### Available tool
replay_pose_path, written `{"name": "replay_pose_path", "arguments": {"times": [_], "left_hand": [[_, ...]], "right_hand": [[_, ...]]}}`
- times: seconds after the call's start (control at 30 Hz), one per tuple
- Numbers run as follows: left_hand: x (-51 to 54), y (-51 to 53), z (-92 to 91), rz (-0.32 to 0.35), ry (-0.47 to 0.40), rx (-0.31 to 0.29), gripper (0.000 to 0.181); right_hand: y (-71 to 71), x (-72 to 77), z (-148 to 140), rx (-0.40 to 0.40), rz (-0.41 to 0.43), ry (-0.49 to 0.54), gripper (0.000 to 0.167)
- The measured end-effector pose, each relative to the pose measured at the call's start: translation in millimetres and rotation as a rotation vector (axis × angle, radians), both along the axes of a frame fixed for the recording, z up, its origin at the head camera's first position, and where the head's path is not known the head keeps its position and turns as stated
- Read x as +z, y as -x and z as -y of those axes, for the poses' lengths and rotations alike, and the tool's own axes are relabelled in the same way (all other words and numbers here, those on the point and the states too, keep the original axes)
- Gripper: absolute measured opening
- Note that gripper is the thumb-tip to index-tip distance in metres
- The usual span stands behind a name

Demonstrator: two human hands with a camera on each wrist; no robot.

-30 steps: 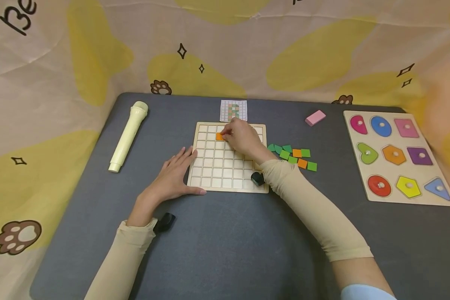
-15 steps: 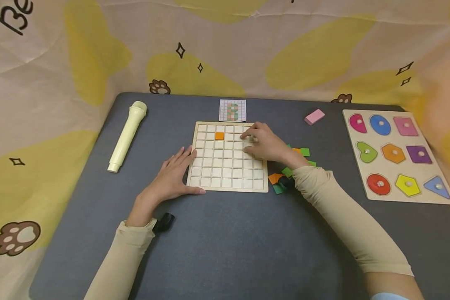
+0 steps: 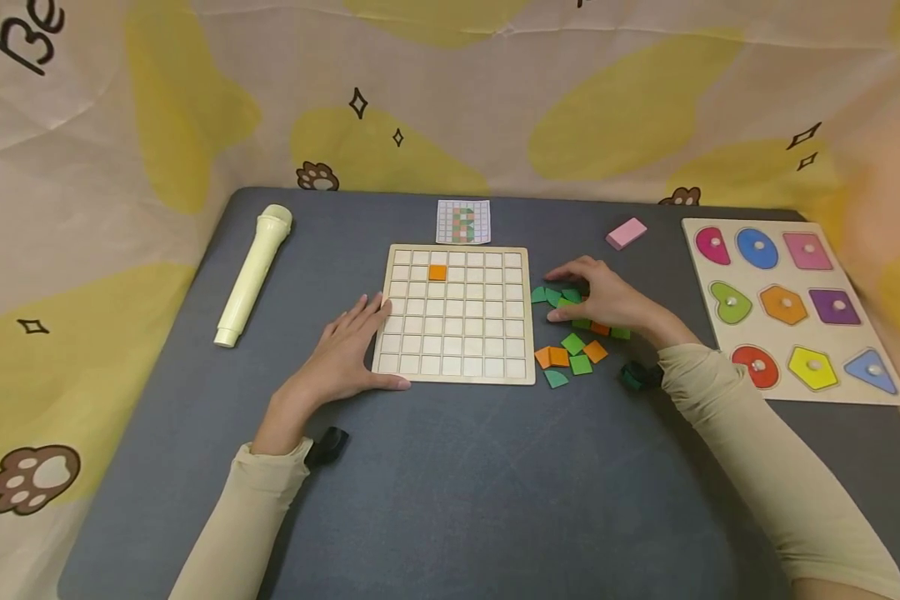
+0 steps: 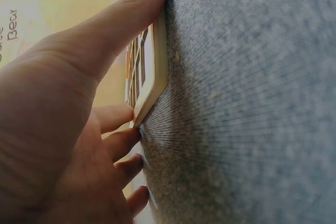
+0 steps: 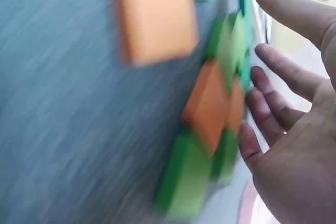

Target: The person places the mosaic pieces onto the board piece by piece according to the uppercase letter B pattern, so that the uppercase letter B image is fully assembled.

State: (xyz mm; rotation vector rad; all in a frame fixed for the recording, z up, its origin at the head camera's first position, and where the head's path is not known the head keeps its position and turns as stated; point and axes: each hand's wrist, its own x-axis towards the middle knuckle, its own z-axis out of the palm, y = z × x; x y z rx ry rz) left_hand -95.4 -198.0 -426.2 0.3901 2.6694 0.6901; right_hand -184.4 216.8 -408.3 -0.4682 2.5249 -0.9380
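Note:
A pale wooden grid board (image 3: 453,323) lies mid-table, with one orange square tile (image 3: 437,272) in its second row. Along the board's left edge rests my left hand (image 3: 339,357), fingers straight, thumb at the front corner. My right hand (image 3: 607,298) hovers over the loose tiles right of the board, thumb and fingers spread with nothing between them. Green square tiles (image 3: 581,364), orange tiles (image 3: 596,352) and dark green quarter-round tiles (image 3: 556,379) make up that pile; the hand partly covers the rest. The right wrist view shows orange and green tiles (image 5: 157,17), blurred, beside the palm.
Behind the board lies a printed pattern card (image 3: 462,222). A cream microphone-shaped tube (image 3: 253,275) is on the left. On the right lie a pink block (image 3: 626,233) and a shape-puzzle board (image 3: 786,265) with knobbed pieces, close to the right forearm.
My right hand has let go of the orange tile in the grid and moved right, off the board to above the loose tiles. The left hand has stayed at the board's edge.

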Motion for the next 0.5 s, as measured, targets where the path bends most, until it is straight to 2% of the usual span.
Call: {"name": "replay_pose_path", "arguments": {"times": [0.37, 0.5], "left_hand": [[-0.9, 0.3, 0.4, -0.003, -0.004, -0.006, 0.125], [-1.0, 0.2, 0.1, -0.002, -0.007, -0.007, 0.125]], "right_hand": [[-12.7, -2.9, -33.6, -0.056, 0.027, -0.016, 0.066], [-16.3, -1.9, -38.1, -0.062, -0.003, -0.021, 0.062]]}}
